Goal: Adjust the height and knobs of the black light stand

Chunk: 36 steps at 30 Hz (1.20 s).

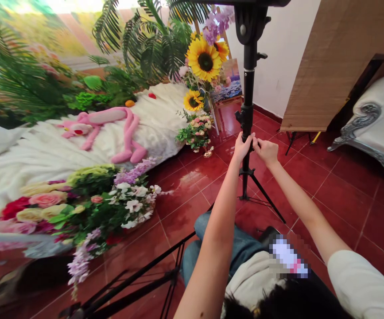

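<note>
1. The black tripod stand (247,102) is placed upright on the floor ahead of the seated knees, its pole running out past the top edge of the view. Three splayed legs are counted or partly seen; a dark mounting head and side knobs are fitted high on the pole.
2. The left hand (242,147) is closed around the pole just above the leg collar.
3. The right hand (266,151) is almost closed, its fingertips (256,142) pinched against the pole's clamp beside the left hand; the exact part held is hidden by the fingers.
4. The red tile floor (338,195) is left open to the right, as far as the silver-framed white armchair (371,119) cut off by the right edge.
5. A bamboo blind (327,57) is hung above it.
6. To the left, one pink plush panther (102,124) is laid on white feathery fabric (79,150), and three sunflowers (205,60) are counted.
7. A second tripod stand (138,283) is cut off by the bottom edge.
</note>
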{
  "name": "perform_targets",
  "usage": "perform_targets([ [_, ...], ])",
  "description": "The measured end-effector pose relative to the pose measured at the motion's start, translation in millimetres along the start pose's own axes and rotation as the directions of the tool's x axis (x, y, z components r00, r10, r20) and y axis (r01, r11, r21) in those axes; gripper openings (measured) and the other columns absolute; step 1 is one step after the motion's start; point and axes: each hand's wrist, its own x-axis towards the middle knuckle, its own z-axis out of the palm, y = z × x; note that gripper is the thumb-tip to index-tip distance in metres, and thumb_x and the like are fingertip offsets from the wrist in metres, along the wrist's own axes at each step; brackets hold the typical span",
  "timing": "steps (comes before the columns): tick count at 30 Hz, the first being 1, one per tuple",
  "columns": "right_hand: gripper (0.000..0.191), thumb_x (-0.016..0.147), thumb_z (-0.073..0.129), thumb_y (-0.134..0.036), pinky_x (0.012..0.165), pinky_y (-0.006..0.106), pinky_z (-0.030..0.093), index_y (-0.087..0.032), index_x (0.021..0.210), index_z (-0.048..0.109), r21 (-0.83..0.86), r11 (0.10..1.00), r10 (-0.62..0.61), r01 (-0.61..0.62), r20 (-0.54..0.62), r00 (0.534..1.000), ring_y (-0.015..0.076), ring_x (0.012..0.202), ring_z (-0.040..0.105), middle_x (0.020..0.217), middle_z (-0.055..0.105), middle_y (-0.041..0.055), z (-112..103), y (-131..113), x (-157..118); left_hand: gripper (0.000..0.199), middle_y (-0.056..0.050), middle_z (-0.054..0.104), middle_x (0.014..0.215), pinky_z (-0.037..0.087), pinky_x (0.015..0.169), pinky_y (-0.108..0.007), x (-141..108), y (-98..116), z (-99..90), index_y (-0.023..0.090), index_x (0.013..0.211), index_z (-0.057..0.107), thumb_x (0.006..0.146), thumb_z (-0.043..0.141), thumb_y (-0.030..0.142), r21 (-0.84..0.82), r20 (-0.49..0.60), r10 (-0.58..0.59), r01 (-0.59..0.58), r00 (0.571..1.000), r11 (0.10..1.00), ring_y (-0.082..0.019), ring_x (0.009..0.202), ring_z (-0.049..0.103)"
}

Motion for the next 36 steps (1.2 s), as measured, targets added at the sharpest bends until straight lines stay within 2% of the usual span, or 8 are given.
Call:
perform_targets([
  [10, 0.079, 0.103, 0.012, -0.053, 0.063, 0.029, 0.037, -0.013, 0.087, 0.079, 0.176, 0.895, 0.416, -0.409, 0.003, 0.91, 0.0241, 0.073, 0.068, 0.081, 0.074, 0.0173, 10.7, -31.5, -4.6, 0.021, 0.003, 0.053, 0.075, 0.044, 0.072, -0.022, 0.4, -5.7, -1.6, 0.019, 0.082, 0.054, 0.083, 0.069, 0.033, -0.006, 0.018, 0.025, -0.025, 1.0, 1.0, -0.008, 0.07, 0.051],
  [17, 0.08, 0.101, 0.013, -0.059, 0.063, 0.03, 0.04, -0.015, 0.073, 0.074, 0.321, 0.888, 0.337, -0.328, 0.031, 0.941, 0.025, 0.073, 0.067, 0.074, 0.071, 0.0167, 12.4, -20.2, -0.1, 0.018, 0.0, 0.061, 0.083, 0.048, 0.078, -0.024, -7.4, 0.0, 1.7, 0.019, 0.089, 0.057, 0.087, 0.064, 0.035, 0.056, -0.023, 0.003, -0.002, 1.0, 0.998, -0.011, 0.079, 0.059],
  [20, 0.078, 0.1, 0.014, -0.061, 0.06, 0.028, 0.038, -0.018, 0.063, 0.068, 0.33, 0.906, 0.277, -0.264, 0.007, 0.961, 0.0228, 0.069, 0.065, 0.067, 0.068, 0.0142, 11.1, -14.0, 1.4, 0.023, -0.004, 0.068, 0.098, 0.05, 0.083, -0.025, -20.6, 2.5, -11.0, 0.019, 0.104, 0.059, 0.088, 0.062, 0.036, 0.076, 0.003, 0.003, -0.003, 1.0, 0.997, -0.013, 0.09, 0.064],
  [23, 0.079, 0.1, 0.012, -0.061, 0.059, 0.028, 0.036, -0.019, 0.057, 0.062, 0.335, 0.91, 0.259, -0.244, 0.001, 0.966, 0.0218, 0.064, 0.063, 0.061, 0.065, 0.0126, 10.9, -14.0, 1.0, 0.033, -0.008, 0.072, 0.107, 0.051, 0.089, -0.027, -49.3, -1.5, -47.6, 0.017, 0.109, 0.062, 0.084, 0.065, 0.037, 0.226, 0.066, -0.028, 0.012, 0.997, 0.974, -0.014, 0.094, 0.066],
  [27, 0.08, 0.099, 0.006, -0.061, 0.057, 0.029, 0.035, -0.019, 0.054, 0.057, 0.347, 0.892, 0.315, -0.288, -0.02, 0.949, 0.021, 0.058, 0.06, 0.056, 0.061, 0.0119, 15.8, -19.4, -0.7, 0.036, -0.006, 0.075, 0.089, 0.055, 0.083, -0.031, -118.2, -10.3, -126.0, 0.017, 0.098, 0.068, 0.08, 0.064, 0.047, 0.457, 0.22, -0.315, 0.187, 0.924, 0.869, -0.018, 0.085, 0.069],
  [30, 0.081, 0.098, 0.003, -0.063, 0.056, 0.03, 0.036, -0.02, 0.052, 0.053, 0.373, 0.879, 0.349, -0.298, -0.076, 0.934, 0.0198, 0.054, 0.057, 0.054, 0.058, 0.0113, 21.8, -19.8, 0.2, 0.043, -0.007, 0.076, 0.099, 0.055, 0.088, -0.033, -184.9, -9.9, -191.9, 0.019, 0.1, 0.068, 0.077, 0.063, 0.056, 0.511, 0.072, -0.359, 0.275, 0.931, 0.815, -0.02, 0.091, 0.071],
  [33, 0.08, 0.095, 0.004, -0.069, 0.056, 0.032, 0.039, -0.021, 0.052, 0.05, 0.422, 0.849, 0.404, -0.319, -0.128, 0.906, 0.0205, 0.054, 0.056, 0.052, 0.055, 0.0109, 29.1, -17.7, 1.8, 0.05, -0.007, 0.076, 0.094, 0.055, 0.086, -0.034, -254.4, -0.6, -255.5, 0.02, 0.102, 0.067, 0.075, 0.062, 0.063, 0.497, -0.144, -0.41, 0.424, 0.901, 0.757, -0.021, 0.086, 0.072],
  [36, 0.077, 0.094, 0.004, -0.071, 0.055, 0.034, 0.043, -0.021, 0.059, 0.051, 0.534, 0.765, 0.505, -0.361, -0.148, 0.85, 0.0224, 0.056, 0.058, 0.054, 0.054, 0.0098, 39.9, -24.9, -2.6, 0.052, -0.006, 0.076, 0.093, 0.054, 0.087, -0.035, -321.5, 18.6, -313.2, 0.021, 0.101, 0.067, 0.074, 0.06, 0.065, 0.451, -0.377, -0.359, 0.507, 0.854, 0.734, -0.022, 0.09, 0.071],
])
